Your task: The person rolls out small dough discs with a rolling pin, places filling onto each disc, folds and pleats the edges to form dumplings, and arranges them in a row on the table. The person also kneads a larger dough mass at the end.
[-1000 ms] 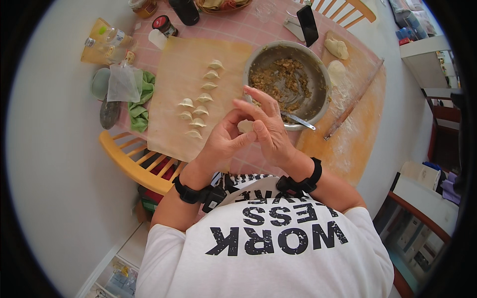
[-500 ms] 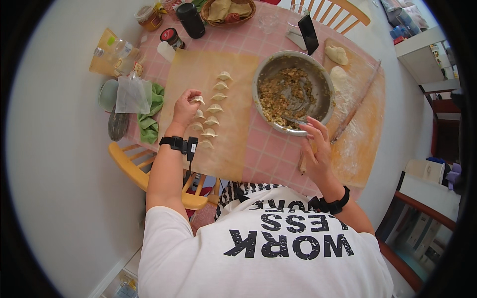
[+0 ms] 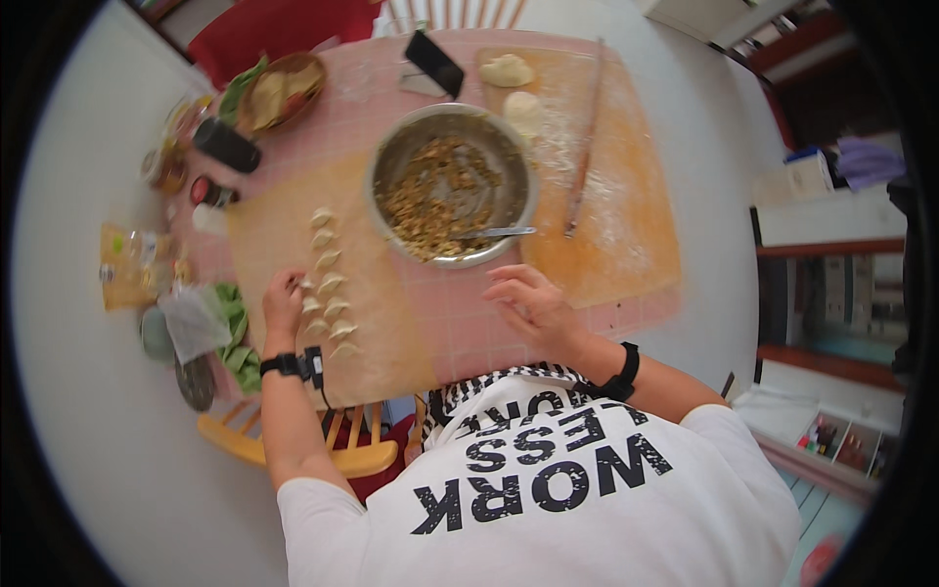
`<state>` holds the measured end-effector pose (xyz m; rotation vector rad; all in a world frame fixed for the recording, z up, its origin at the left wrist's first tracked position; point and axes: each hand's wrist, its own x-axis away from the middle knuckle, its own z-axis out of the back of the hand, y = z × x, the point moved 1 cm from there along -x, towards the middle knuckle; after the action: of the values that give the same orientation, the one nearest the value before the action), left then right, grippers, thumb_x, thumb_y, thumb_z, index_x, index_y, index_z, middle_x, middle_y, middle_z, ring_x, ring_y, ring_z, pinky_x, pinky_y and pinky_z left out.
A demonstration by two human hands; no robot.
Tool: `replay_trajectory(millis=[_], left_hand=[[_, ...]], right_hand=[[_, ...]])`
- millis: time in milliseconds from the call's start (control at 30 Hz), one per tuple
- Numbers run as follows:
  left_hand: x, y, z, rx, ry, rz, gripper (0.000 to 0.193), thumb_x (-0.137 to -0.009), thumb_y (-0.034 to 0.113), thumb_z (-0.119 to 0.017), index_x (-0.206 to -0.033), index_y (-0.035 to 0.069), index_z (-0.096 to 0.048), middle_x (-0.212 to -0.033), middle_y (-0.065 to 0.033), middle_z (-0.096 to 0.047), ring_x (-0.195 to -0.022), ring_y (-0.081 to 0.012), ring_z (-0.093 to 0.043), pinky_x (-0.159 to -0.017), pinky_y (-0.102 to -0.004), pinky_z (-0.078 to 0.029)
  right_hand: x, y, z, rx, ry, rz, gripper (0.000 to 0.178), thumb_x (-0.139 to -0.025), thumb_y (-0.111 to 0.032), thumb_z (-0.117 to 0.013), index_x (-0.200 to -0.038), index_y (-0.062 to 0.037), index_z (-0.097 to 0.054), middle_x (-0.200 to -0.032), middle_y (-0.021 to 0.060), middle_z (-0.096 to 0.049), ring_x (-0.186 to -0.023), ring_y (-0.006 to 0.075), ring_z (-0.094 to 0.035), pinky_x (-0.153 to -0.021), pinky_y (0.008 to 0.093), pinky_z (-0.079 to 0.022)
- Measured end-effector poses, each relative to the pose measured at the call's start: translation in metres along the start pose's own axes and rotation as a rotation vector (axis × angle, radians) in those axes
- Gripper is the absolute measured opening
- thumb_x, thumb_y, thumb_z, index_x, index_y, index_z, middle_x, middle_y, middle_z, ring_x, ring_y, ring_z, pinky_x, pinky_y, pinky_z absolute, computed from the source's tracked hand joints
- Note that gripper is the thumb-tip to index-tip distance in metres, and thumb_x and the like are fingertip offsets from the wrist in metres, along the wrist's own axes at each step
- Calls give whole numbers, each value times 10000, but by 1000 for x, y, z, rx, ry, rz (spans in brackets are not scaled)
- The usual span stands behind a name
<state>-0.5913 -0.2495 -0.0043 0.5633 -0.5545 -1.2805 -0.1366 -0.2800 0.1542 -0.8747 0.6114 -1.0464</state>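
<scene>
Pale wooden board [image 3: 381, 323] lies on the pink checked table [image 3: 469, 328], and on it a column of folded dumplings [image 3: 328, 284] runs from about 12 o'clock down to 6 o'clock; I count eight, the lowest ones blurred. A second ago both hands were together at the chest pinching one dumpling; half a second ago the left hand carried it out to the row while the right swung toward the bowl. Now the left hand [image 3: 282, 303] rests at the 9 o'clock side of the row, fingers curled at a dumpling just set down, though whether it still pinches it I cannot tell. The right hand [image 3: 528, 305] hovers empty, fingers loosely spread, at 5 o'clock of the one steel bowl of filling [image 3: 450, 181], where one spoon [image 3: 494, 233] leans on the rim. So a piece looks finished and placed. At 2 o'clock, one floured board [image 3: 626, 215] carries two dough lumps [image 3: 507, 70] and one rolling pin [image 3: 584, 147].
</scene>
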Motion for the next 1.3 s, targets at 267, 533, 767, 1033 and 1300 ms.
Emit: replay_trajectory(millis=[267,533,767,1033,1300], left_hand=[[20,19,22,88,108,23,337,-905,91,-689,-1233,34,-638,-1174,-103,-681,-1082,-233,-646,-973,-346,-486],[81,112,39,440,337,-35,326,-977,55,-615,-1298,9,-578,-1250,-79,-626,-1086,-160,-603,-982,-299,-473],[154,267,-27,578,393,-33,318,-987,42,-604,-1300,6,-558,-1232,-67,-621,-1045,-134,-607,-954,-277,-484],[189,439,-194,705,-11,-5,247,-973,43,-635,-1219,28,-612,-1071,-30,-664,-921,-77,-612,-835,-233,-488],[176,504,-300,563,-315,-60,97,-959,76,-674,-1038,20,-663,-892,6,-664,-819,-62,-611,-736,-220,-489]], right_hand=[[43,21,31,113,84,0,153,-887,-64,-648,-1033,-94,-683,-1141,124,-640,-1072,324,-631,-893,407,-526],[77,64,84,154,-58,19,87,-917,-140,-641,-985,-112,-687,-1006,78,-665,-976,303,-651,-819,403,-534],[131,143,164,243,-197,123,120,-920,-159,-609,-1002,-125,-691,-1003,79,-664,-985,310,-647,-833,415,-532],[239,246,346,333,-77,-272,146,-922,-171,-596,-1025,-140,-696,-1032,65,-688,-991,299,-660,-849,436,-531],[296,300,394,409,21,-302,135,-930,-183,-594,-1011,-143,-695,-1020,66,-693,-961,297,-666,-841,428,-536]])
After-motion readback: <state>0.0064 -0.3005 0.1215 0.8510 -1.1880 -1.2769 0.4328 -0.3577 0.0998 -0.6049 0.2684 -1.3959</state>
